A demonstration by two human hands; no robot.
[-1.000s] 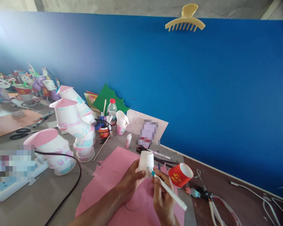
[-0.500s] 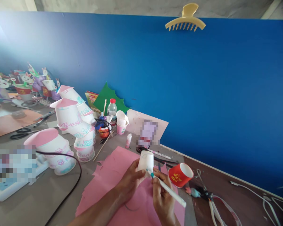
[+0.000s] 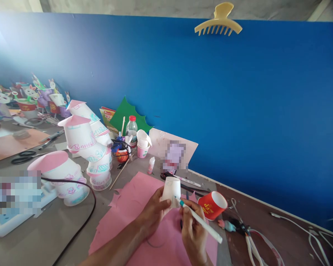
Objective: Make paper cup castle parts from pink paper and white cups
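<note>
Blue partition (image 3: 266,111) along the back, a yellow claw clip (image 3: 219,24) near its upper edge. White paper cup (image 3: 172,187), one, narrow end up, between the two hands and above pink paper (image 3: 122,221); judged light, thin-walled, liable to dent if squeezed; best held gently, low on the side, where the wider end's rim should stiffen it. Left hand (image 3: 154,210): closed about the cup's lower side, thumb across the front. Right hand (image 3: 193,223): pinching a white marker (image 3: 204,222), tip at the cup's wall, contact impossible to tell. Surface: grey tabletop (image 3: 44,240), decorated cup stacks (image 3: 79,137) at left, red cup (image 3: 209,205) at right
</note>
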